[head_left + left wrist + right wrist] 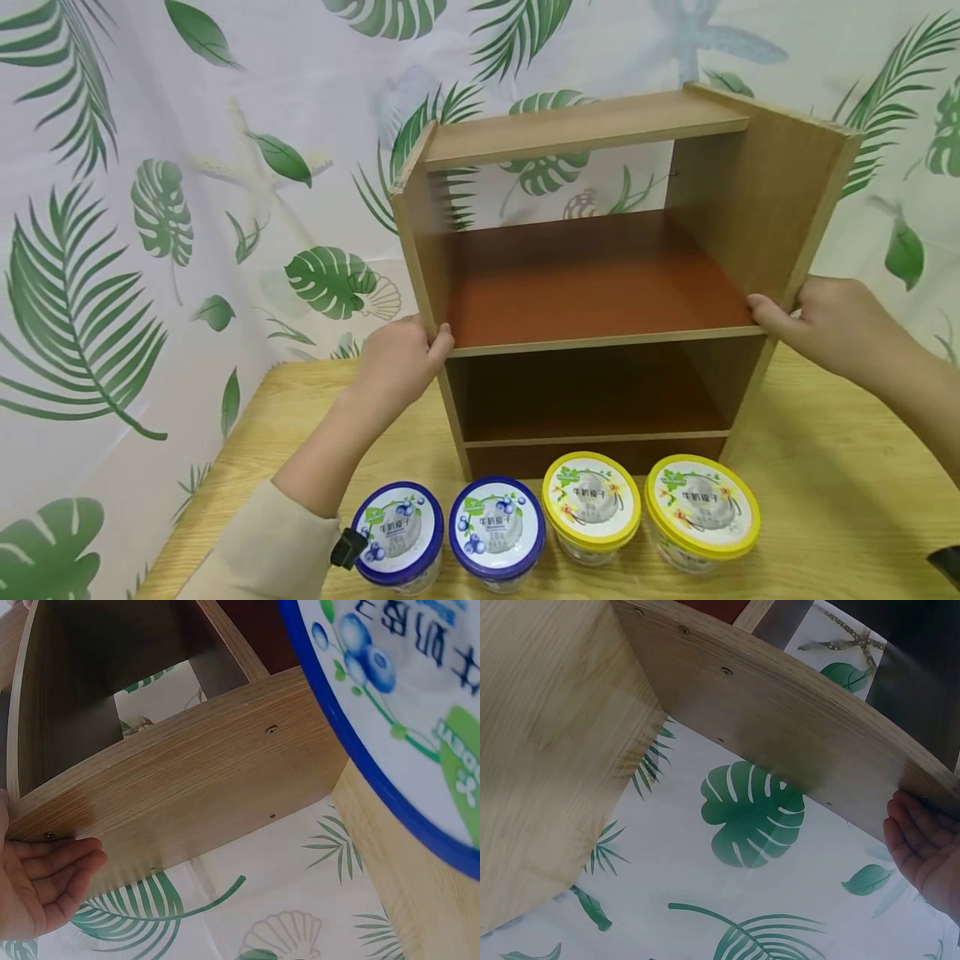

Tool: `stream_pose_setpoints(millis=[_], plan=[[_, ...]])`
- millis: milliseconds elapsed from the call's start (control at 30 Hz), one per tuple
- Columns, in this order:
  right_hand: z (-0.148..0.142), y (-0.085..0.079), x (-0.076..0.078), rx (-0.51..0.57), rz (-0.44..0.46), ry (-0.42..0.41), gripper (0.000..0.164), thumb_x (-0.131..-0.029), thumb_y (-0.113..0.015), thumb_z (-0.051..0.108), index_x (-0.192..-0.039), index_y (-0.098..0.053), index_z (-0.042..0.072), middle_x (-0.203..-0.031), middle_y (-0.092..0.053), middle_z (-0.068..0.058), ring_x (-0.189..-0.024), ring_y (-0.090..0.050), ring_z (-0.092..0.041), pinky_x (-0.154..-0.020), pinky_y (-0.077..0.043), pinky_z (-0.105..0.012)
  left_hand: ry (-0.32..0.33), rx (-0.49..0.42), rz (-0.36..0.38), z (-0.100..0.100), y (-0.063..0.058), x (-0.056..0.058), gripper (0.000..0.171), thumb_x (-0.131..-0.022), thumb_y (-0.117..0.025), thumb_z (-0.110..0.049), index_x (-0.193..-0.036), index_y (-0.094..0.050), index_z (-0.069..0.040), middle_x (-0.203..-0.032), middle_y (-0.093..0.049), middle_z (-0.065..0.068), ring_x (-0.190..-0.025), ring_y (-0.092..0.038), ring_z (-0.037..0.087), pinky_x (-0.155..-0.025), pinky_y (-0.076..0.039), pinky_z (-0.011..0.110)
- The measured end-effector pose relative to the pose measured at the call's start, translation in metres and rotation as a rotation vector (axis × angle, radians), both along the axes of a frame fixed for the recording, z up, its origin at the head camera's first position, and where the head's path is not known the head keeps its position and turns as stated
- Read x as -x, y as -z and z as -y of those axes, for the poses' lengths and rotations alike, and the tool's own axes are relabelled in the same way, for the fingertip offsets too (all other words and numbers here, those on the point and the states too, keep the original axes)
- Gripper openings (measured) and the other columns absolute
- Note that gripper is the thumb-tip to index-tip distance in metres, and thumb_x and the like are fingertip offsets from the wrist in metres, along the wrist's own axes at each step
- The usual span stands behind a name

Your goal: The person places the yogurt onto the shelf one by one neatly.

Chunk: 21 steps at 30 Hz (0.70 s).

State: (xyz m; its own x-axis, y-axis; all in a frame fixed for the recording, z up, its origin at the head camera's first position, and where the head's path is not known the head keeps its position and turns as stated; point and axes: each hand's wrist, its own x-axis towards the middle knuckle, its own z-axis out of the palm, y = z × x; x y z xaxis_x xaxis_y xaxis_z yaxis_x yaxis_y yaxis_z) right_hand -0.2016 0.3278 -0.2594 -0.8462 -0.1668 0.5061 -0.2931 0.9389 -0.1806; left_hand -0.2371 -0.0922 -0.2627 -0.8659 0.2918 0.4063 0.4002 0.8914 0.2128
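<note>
A leaf-print backdrop (315,108) is hanging behind and to the left of everything. The wood-grain counter (840,467) is spreading out in front of it, carrying the shelf (600,275) and a row of tubs. The shelf is standing upright near the backdrop, its red-brown boards facing forward, and the print is showing through the open back of its upper section.

A pale sleeve (262,542) is covering part of the person's left forearm. The left hand (401,358) is holding the shelf's left side panel — the thumb is resting at the front edge, the fingers are lying against the outer face. The right hand (836,321) is mirroring it on the right panel; each grip is closing only as far as the panel's thickness is allowing.

Four lidded tubs are sitting before the shelf: an outer blue tub (399,533), an inner blue tub (497,529), then an inner yellow tub (591,500) and an outer yellow tub (701,504) — all upright. Small screws (271,730) are dotting the side panels.
</note>
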Motion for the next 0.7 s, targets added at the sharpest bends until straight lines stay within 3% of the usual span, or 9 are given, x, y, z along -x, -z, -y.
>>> stream_pose_setpoints(millis=[133,433,500,700], plan=[[0.006,-0.001,0.002,0.000,-0.007,-0.013,0.038,-0.092,-0.050,0.024,-0.060,-0.054,0.004,-0.046,-0.037,0.004,-0.049,-0.037,-0.015,-0.047,-0.030,-0.030,-0.008,-0.002,0.009,0.005,0.000,0.001,0.044,-0.095,-0.042,-0.030,-0.057,-0.045,-0.010,-0.056,-0.044,0.004,-0.052,-0.046,0.021,-0.047,-0.034,0.030],[0.015,-0.003,0.003,0.034,0.080,-0.022,0.034,-0.093,-0.050,0.024,-0.073,-0.060,-0.002,-0.049,-0.039,0.003,-0.049,-0.037,-0.015,-0.046,-0.029,-0.029,-0.028,-0.023,0.042,0.014,-0.001,0.001,0.045,-0.095,-0.041,-0.032,-0.056,-0.045,-0.009,-0.056,-0.045,0.005,-0.052,-0.046,0.022,-0.048,-0.033,0.030],[0.016,-0.002,0.004,0.028,0.073,-0.026,0.039,-0.093,-0.050,0.025,-0.061,-0.052,0.003,-0.046,-0.034,0.003,-0.047,-0.034,-0.014,-0.046,-0.027,-0.028,-0.034,-0.031,0.056,0.016,-0.002,0.000,0.044,-0.095,-0.041,-0.032,-0.057,-0.045,-0.009,-0.057,-0.045,0.005,-0.052,-0.046,0.022,-0.048,-0.034,0.030],[0.021,0.000,0.007,0.029,0.081,-0.025,0.046,-0.094,-0.048,0.027,-0.053,-0.041,0.008,-0.046,-0.030,0.004,-0.045,-0.032,-0.014,-0.045,-0.026,-0.028,-0.049,-0.038,0.059,0.021,-0.001,-0.003,0.043,-0.095,-0.041,-0.032,-0.059,-0.045,-0.010,-0.056,-0.045,0.004,-0.052,-0.046,0.022,-0.048,-0.035,0.030]])
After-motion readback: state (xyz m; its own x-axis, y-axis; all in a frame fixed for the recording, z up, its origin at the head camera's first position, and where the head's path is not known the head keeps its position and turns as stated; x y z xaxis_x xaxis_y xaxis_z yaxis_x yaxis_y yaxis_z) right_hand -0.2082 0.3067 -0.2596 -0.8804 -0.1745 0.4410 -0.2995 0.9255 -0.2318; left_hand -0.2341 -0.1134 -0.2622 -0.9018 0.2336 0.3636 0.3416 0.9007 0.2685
